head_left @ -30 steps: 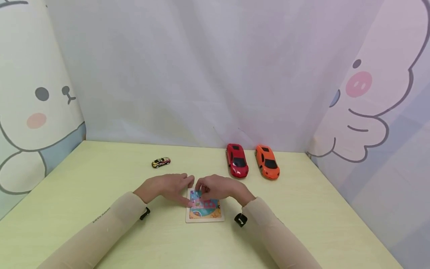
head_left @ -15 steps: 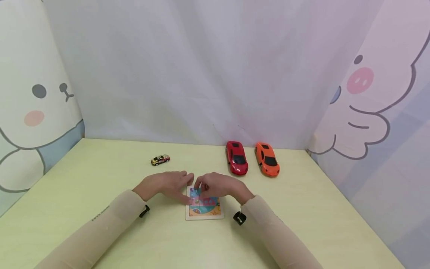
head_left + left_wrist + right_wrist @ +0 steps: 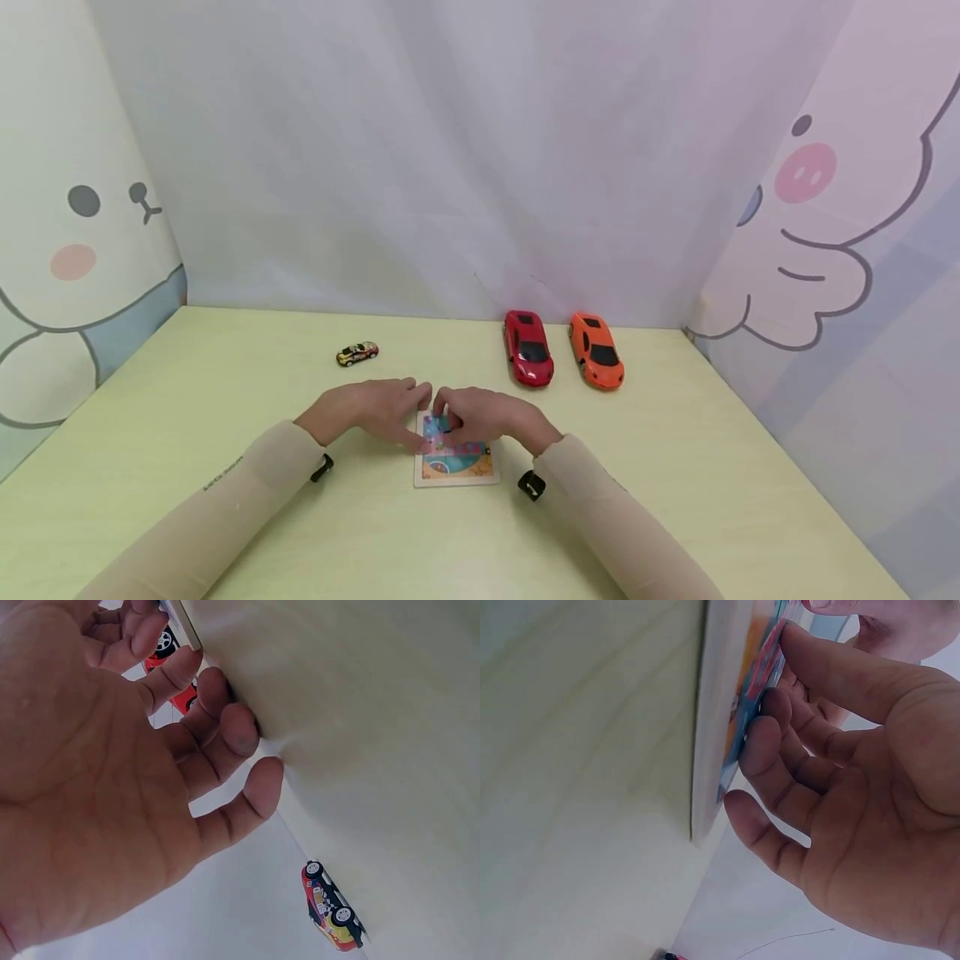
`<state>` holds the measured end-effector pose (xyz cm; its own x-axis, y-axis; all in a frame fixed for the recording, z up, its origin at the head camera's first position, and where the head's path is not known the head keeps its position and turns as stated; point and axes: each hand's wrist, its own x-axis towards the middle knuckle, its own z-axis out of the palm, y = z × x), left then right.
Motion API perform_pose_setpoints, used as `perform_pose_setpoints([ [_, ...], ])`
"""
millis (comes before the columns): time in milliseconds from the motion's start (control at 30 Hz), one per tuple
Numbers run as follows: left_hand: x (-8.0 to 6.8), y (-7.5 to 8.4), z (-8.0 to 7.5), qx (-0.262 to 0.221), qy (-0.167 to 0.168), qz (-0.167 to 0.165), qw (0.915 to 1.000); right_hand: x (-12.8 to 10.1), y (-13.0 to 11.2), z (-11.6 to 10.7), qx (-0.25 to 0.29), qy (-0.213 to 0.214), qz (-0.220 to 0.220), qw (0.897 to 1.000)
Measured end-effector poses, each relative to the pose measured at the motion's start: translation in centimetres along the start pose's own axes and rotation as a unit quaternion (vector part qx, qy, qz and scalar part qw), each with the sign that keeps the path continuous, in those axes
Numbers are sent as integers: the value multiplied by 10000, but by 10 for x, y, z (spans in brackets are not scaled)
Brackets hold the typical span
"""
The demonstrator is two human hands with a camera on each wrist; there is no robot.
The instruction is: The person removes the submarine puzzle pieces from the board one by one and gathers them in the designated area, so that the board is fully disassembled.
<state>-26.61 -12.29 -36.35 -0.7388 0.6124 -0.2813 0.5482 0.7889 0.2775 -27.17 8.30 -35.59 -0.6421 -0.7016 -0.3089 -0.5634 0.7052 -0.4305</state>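
Nearest on the pale green table [image 3: 225,392] lies a small square puzzle board [image 3: 457,468], flat, its bright picture facing up, just in front of the two sleeved forearms. Both hands meet over its far half. The right hand [image 3: 491,419] rests on the board with its fingers [image 3: 776,761] only lightly bent, their tips pressing on the coloured pieces; its grip is open, closed round nothing. The left hand [image 3: 371,410] sits at the board's left far corner, fingers [image 3: 225,735] extended and touching the table and the board's edge [image 3: 182,622], its grip likewise open.

Farther back and to the left, well apart from the hands, stands a little yellow toy car [image 3: 357,353]. Farther back on the right, a red toy car [image 3: 528,347] and an orange toy car [image 3: 596,350] are parked side by side near the white curtain [image 3: 450,150], close but not touching.
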Motion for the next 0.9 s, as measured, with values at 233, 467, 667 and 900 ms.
perform_pose_setpoints([
  [233, 1, -1, 0, -38, -14, -14, 10000, -1, 1, 0, 92, -19, -49, 9999],
  [467, 1, -1, 0, -9, -27, -45, 10000, 1, 4, 0, 257, 8, -216, 9994],
  [667, 1, -2, 0, 15, -13, -44, 10000, 4, 4, -1, 61, 310, -711, 9970],
  [900, 2, -3, 0, 10, 1, -16, 10000, 8, 5, -2, -77, 848, -1095, 9903],
])
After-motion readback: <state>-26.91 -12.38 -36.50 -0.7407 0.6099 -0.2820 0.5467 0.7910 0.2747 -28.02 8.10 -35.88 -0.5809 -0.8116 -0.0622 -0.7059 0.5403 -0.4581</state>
